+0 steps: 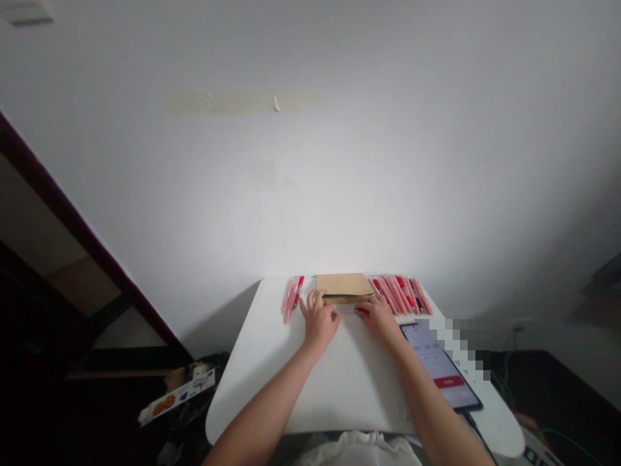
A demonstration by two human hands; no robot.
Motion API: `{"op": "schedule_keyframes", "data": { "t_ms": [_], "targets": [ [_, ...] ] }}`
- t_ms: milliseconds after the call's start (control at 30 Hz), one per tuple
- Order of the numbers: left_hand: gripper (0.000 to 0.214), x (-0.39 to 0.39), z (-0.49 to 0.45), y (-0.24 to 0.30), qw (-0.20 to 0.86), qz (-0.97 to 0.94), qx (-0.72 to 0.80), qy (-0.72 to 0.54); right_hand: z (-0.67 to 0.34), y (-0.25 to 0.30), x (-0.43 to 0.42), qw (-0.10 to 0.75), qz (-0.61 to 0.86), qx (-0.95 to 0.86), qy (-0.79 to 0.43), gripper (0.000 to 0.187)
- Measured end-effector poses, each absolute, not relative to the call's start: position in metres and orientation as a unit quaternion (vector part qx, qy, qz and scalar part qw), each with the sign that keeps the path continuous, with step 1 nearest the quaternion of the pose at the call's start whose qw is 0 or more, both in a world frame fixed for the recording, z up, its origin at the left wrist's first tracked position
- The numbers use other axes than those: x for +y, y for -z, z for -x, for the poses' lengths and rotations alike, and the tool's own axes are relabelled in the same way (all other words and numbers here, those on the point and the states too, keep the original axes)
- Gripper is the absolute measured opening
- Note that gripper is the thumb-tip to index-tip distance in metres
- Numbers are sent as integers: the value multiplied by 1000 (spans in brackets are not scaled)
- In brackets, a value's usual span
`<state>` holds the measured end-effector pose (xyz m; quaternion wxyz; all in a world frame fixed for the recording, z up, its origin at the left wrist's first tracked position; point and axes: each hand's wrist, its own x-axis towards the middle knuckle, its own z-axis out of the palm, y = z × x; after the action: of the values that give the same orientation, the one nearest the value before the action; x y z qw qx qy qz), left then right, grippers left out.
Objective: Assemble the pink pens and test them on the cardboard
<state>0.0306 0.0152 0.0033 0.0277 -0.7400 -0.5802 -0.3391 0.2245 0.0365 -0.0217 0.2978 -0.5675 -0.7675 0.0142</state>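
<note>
My left hand (321, 321) is closed, thumb and fingers pinched together close to the front of a brown box (342, 283). A speck of red shows by its fingertips, but what it holds is too small to make out. Opposite it, my right hand (381, 318) pinches a small red pen part (361, 311). Something thin and clear (347, 309) spans the gap between both hands, just above the white table. A few pink and red pens (294, 299) lie left of the box. Several more pens (400, 295) lie in a row on its right.
A phone (439, 367) with a running timer lies on the right of the white table (359, 388), a cable at its lower end. The wall (339, 213) stands directly behind the table. A printed carton (179, 396) is on the floor at left.
</note>
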Motion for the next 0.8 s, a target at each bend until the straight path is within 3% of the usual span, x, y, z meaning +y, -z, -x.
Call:
{"op": "schedule_keyframes", "data": {
  "t_ms": [433, 800],
  "targets": [
    [4, 21, -24, -1, 30, 734, -553, 394, -228, 19, 37, 350, 540, -765, -29, 27],
    [5, 22, -16, -7, 5, 733, -534, 421, -223, 9, 30, 395, 521, -756, -36, 23]
  ]
}}
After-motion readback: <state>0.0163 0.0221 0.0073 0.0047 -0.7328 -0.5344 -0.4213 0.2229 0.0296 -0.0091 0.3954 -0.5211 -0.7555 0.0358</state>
